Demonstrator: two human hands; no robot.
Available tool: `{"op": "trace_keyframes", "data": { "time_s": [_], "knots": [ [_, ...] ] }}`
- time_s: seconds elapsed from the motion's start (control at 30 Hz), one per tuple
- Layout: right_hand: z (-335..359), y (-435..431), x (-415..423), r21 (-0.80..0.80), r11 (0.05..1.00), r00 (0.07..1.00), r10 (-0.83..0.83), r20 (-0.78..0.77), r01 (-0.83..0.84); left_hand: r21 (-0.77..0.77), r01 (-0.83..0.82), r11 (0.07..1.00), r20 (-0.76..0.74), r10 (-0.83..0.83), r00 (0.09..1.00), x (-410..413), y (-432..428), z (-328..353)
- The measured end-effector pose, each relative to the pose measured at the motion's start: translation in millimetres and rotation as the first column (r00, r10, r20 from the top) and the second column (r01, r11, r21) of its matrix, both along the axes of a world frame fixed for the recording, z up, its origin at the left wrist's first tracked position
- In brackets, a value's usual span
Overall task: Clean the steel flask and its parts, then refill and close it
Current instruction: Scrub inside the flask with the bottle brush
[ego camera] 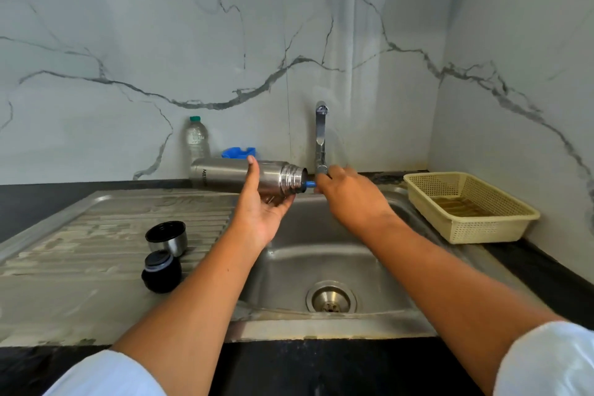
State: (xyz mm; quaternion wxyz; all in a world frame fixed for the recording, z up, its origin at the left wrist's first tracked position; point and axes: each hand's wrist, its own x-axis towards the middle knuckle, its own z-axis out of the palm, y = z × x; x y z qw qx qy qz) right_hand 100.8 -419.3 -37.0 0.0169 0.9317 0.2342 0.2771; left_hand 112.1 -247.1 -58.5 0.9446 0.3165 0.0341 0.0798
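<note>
Curling fingers point(284, 202) of left hand point(262, 206) under cylindrical steel flask point(225, 174), holding it sideways above stainless sink point(321, 257). Gripping short blue handle point(310, 184) at flask mouth with right hand point(350, 193). Judged as interior scrubbing; next, withdrawing and rinsing, calling for chrome tap point(320, 132) behind sink. Cannot see handle's far end inside flask, nor right fingertips.

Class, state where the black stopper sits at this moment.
The stopper stands on the drainboard at lower left of the head view, just in front of the steel cup and left of the basin.
</note>
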Motion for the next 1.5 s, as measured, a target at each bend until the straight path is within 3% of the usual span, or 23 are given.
{"op": "trace_keyframes", "data": {
  "time_s": [0.23, 0.4, 0.57, 0.73, 0.87, 1.07, 1.23, 1.4, 1.5],
  "knots": [
    [-23, 5, -11, 0.347, 0.933, 0.938, 0.202, -0.282, -0.097, 0.088, -0.086, 0.992, 0.017, 0.085, 0.996, 9, 20, 1],
    [-20, -14, -12, 0.362, 0.926, 0.903, 0.244, -0.352, -0.110, 0.031, -0.167, 0.985, 0.002, 0.167, 0.986, 15, 41, -2],
    [-24, 5, -12, 0.413, 0.900, 0.866, 0.314, -0.390, -0.140, 0.125, -0.158, 0.979, -0.006, 0.160, 0.987, 17, 24, -11],
    [-20, -13, -10, 0.454, 0.877, 0.842, 0.359, -0.402, -0.158, 0.021, -0.205, 0.979, 0.044, 0.203, 0.978, 26, 47, -6],
    [-23, -1, -10, 0.445, 0.881, 0.828, 0.367, -0.425, -0.162, 0.103, -0.186, 0.977, -0.021, 0.189, 0.982, 20, 25, -15],
    [-21, -14, -6, 0.444, 0.869, 0.845, 0.395, -0.360, -0.218, 0.034, -0.227, 0.973, 0.053, 0.225, 0.973, 23, 51, -5],
    [-26, 2, -6, 0.410, 0.886, 0.875, 0.363, -0.320, -0.217, 0.118, -0.127, 0.985, 0.049, 0.122, 0.991, 13, 23, -12],
    [-28, -2, -3, 0.394, 0.907, 0.959, 0.229, -0.167, -0.148, 0.163, -0.022, 0.986, 0.036, 0.016, 0.999, 13, 25, -10],
    [-30, 2, -1, 0.410, 0.894, 0.968, 0.237, -0.089, -0.181, 0.126, -0.049, 0.991, 0.026, 0.046, 0.999, 13, 25, -8]
  ]
}}
